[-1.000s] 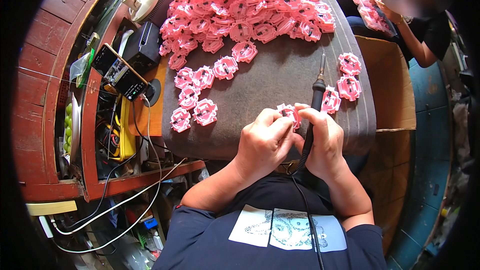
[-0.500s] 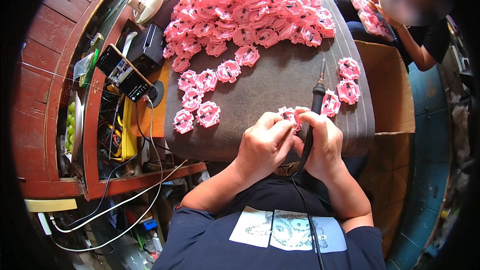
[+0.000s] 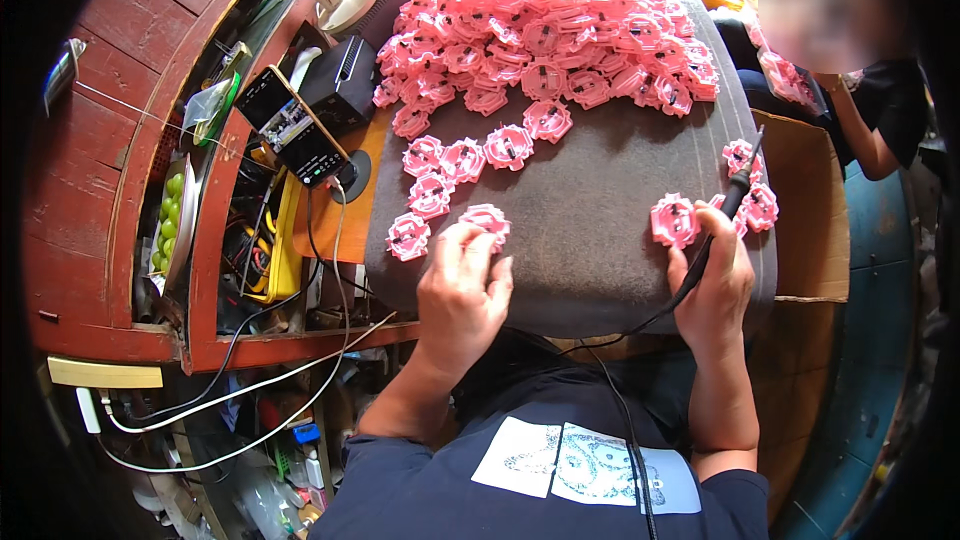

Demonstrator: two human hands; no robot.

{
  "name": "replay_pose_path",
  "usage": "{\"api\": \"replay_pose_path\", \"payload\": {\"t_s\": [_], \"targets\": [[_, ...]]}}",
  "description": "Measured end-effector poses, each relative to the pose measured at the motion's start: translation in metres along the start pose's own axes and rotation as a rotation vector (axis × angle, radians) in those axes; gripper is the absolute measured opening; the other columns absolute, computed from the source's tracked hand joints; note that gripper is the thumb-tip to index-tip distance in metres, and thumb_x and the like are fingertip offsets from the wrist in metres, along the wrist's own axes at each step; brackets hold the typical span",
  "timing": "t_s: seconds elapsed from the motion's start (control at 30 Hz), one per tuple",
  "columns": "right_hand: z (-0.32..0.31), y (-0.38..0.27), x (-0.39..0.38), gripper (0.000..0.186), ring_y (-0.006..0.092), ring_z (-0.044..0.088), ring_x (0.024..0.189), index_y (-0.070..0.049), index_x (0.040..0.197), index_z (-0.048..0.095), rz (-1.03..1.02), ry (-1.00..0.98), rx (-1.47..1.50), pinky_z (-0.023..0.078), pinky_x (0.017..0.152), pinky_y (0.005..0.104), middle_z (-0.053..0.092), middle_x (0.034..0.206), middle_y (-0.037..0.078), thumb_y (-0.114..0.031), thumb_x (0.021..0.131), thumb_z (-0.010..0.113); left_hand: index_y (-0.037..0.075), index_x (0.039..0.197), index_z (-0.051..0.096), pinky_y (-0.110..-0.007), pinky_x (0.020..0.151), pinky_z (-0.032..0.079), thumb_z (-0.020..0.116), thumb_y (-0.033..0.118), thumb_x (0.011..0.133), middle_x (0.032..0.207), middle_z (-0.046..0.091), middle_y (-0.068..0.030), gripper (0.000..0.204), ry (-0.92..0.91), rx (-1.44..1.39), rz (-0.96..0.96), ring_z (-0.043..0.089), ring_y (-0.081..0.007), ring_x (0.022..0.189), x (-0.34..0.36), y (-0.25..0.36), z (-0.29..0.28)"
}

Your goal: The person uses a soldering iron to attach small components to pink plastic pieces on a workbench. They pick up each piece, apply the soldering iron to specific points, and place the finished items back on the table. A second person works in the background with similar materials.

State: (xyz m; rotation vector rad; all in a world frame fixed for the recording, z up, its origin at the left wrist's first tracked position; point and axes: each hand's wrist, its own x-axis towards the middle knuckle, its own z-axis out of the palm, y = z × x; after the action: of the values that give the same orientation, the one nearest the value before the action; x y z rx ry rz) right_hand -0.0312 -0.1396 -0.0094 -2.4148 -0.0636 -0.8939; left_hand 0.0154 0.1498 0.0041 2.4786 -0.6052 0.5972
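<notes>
My right hand (image 3: pixel 715 290) is closed around a black-handled soldering iron (image 3: pixel 738 192), whose metal tip points up and away. Beside its thumb and index finger is a round pink plastic part (image 3: pixel 674 221) with a dark piece in its middle. Whether the fingers still grip that part, I cannot tell. Over on the left, my left hand (image 3: pixel 463 285) reaches to another pink part (image 3: pixel 487 223), its fingers bent over the near edge and its thumb apart. More pink parts (image 3: pixel 759 207) lie just beyond the right hand.
A large heap of pink parts (image 3: pixel 560 30) covers the far side of the dark work surface (image 3: pixel 590 210). Left stand a phone (image 3: pixel 290 127), a black box (image 3: pixel 345 80) and cables. At right are a cardboard box (image 3: pixel 815 210) and another person's arm (image 3: pixel 865 130).
My hands have parted: the left moved left to a loose pink part, the right moved right with the soldering iron. The pink part held between them is now by the right hand. The view has shifted.
</notes>
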Motion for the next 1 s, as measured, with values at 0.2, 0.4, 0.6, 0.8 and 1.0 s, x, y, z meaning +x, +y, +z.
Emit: {"api": "replay_pose_path", "payload": {"t_s": [0.2,0.4,0.6,0.8,1.0], "targets": [[-0.011,-0.015,-0.012,0.054,0.0443,0.070,0.101,-0.002,0.133,0.055,-0.007,0.093,0.040,0.056,0.088,0.0498,0.071,0.125,0.024,0.000,0.084,0.080,0.003,0.104,0.071,-0.045,0.084,0.060,0.083,0.002,0.085,0.115,0.066,-0.0164,0.023,-0.075,-0.326,0.164,0.071,-0.0366,0.098,0.016,0.038,0.035],[0.015,-0.028,-0.025,0.055,0.0423,0.066,0.086,-0.006,0.132,0.054,-0.181,-0.051,0.283,0.055,0.072,0.0508,0.067,0.106,0.021,0.004,0.084,0.078,0.001,0.105,0.069,-0.047,0.083,0.059,0.080,0.000,0.088,0.107,0.069,-0.0165,0.020,-0.144,-0.433,0.300,0.071,-0.0390,0.096,0.024,0.051,0.044],[0.022,-0.026,-0.021,0.054,0.0391,0.063,0.080,-0.006,0.129,0.057,-0.251,-0.022,0.302,0.052,0.066,0.0481,0.066,0.102,0.018,0.009,0.082,0.076,0.000,0.108,0.069,-0.047,0.085,0.059,0.077,-0.003,0.088,0.107,0.069,-0.0168,0.022,-0.136,-0.470,0.358,0.071,-0.0402,0.097,0.027,0.051,0.042],[0.021,-0.026,-0.023,0.060,0.0369,0.063,0.078,-0.005,0.130,0.059,-0.237,-0.020,0.324,0.052,0.065,0.0456,0.066,0.101,0.016,0.012,0.075,0.074,0.000,0.109,0.069,-0.047,0.085,0.060,0.077,-0.005,0.087,0.107,0.069,-0.0165,0.023,-0.146,-0.496,0.344,0.071,-0.0399,0.097,0.024,0.046,0.045],[0.016,-0.030,-0.020,0.062,0.0350,0.062,0.074,-0.003,0.132,0.059,-0.234,-0.063,0.336,0.051,0.065,0.0446,0.065,0.096,0.014,0.013,0.073,0.073,0.000,0.109,0.069,-0.047,0.087,0.060,0.077,-0.005,0.087,0.112,0.068,-0.0165,0.024,-0.160,-0.508,0.348,0.071,-0.0387,0.100,0.024,0.045,0.043]]}}
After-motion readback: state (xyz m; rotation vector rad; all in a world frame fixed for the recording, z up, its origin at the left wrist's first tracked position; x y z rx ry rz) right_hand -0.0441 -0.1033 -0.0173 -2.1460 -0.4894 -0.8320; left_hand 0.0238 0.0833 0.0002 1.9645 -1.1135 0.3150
